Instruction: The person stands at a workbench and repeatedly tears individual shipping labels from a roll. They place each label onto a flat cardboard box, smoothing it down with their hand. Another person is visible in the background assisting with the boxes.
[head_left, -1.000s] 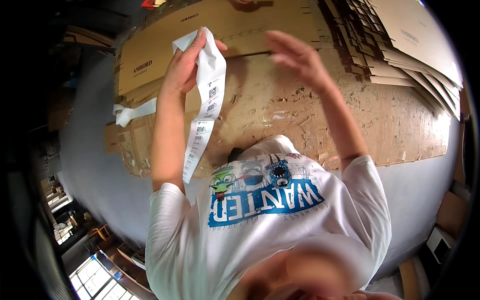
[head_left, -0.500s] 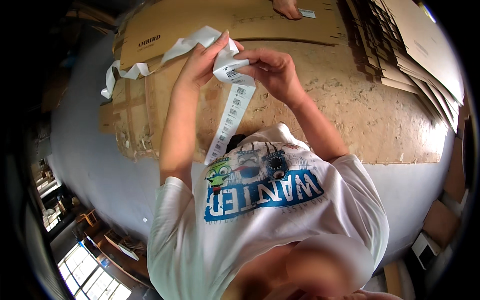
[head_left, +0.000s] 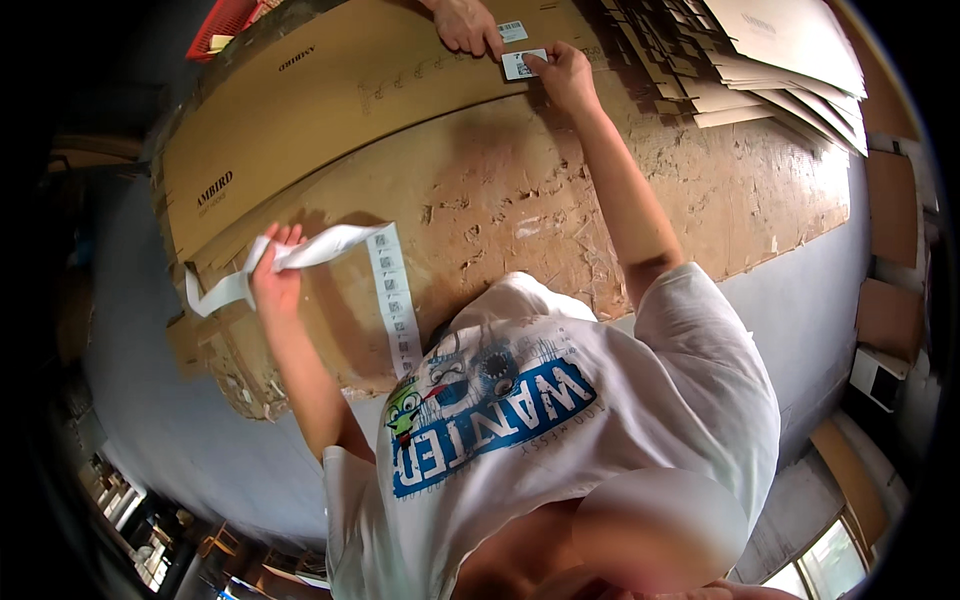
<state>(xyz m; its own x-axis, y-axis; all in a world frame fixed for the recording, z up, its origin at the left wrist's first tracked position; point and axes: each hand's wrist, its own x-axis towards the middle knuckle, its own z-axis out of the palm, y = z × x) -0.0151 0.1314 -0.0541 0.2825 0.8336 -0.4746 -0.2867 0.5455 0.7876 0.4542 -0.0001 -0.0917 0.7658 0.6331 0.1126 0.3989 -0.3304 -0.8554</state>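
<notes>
My left hand (head_left: 276,284) is closed around a long white strip of labels (head_left: 392,285). The strip's printed part hangs toward my shirt, and its pale, twisted end trails off to the left. Farther up, my right hand (head_left: 568,78) pinches a single white label (head_left: 519,66) with a square code on it, at the near edge of a flat brown cardboard carton (head_left: 330,105). Whether the label is stuck down I cannot tell. Just beyond it, another white label (head_left: 512,31) lies on the carton. A co-worker's hand (head_left: 464,24) rests beside both labels.
The carton lies on a worn, scuffed work surface (head_left: 480,215) covered in brown board. Flattened cartons (head_left: 790,60) are piled at the far right. A red basket (head_left: 222,28) stands past the far left edge. Grey floor (head_left: 150,400) shows beyond the surface.
My hands have moved apart. The left one drew the strip left and nearer; the right one carried a single label up to the carton. The view has turned, and the co-worker's hand shows more fully.
</notes>
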